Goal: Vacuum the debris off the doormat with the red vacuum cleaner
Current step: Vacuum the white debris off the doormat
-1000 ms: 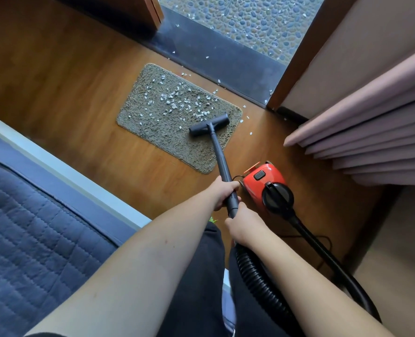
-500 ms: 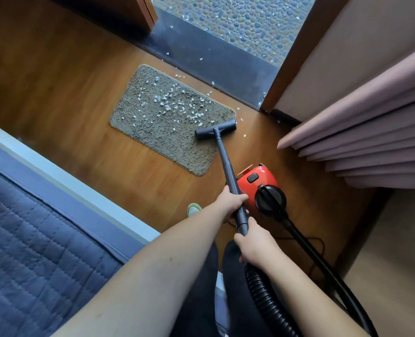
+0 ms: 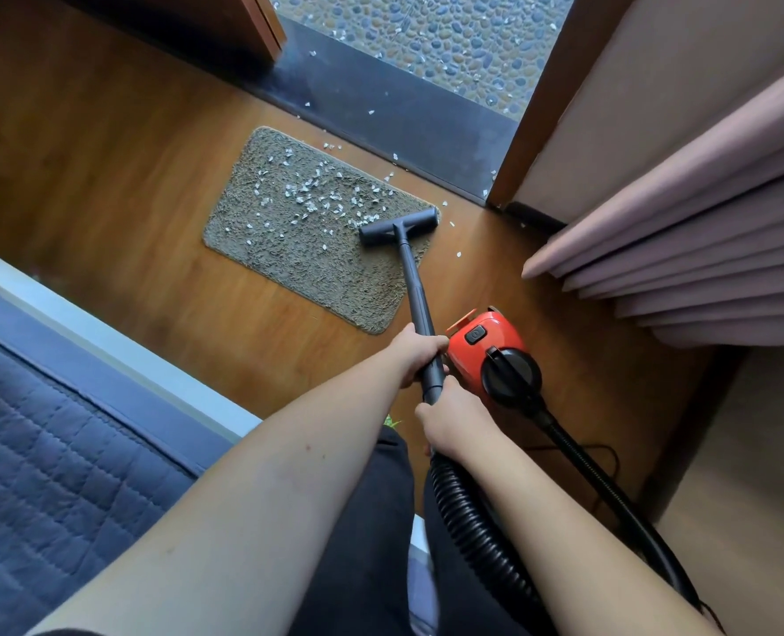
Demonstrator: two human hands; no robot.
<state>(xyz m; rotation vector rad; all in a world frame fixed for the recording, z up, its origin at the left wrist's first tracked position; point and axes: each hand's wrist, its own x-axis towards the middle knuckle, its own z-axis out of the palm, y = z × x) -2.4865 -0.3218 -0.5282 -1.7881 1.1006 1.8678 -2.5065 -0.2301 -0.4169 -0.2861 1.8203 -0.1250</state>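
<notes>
A grey-brown doormat (image 3: 289,263) lies on the wooden floor, strewn with small white debris (image 3: 309,197) over its far half. The black vacuum nozzle (image 3: 399,227) rests on the mat's right end. Its dark wand (image 3: 415,291) runs back to my hands. My left hand (image 3: 415,355) grips the wand higher up; my right hand (image 3: 449,415) grips its lower end where the ribbed black hose (image 3: 472,534) begins. The red vacuum cleaner (image 3: 491,344) stands on the floor just right of my hands.
A bed with a blue quilt (image 3: 45,475) and white frame fills the left. Pink curtains (image 3: 683,250) hang at right. A dark door sill (image 3: 408,112) with stray white bits lies beyond the mat, pebbled ground outside. A thin black cord (image 3: 605,452) trails behind the cleaner.
The nozzle has slid from the mat's middle right toward its right far corner. The view has shifted a little; both hands keep their grip on the wand.
</notes>
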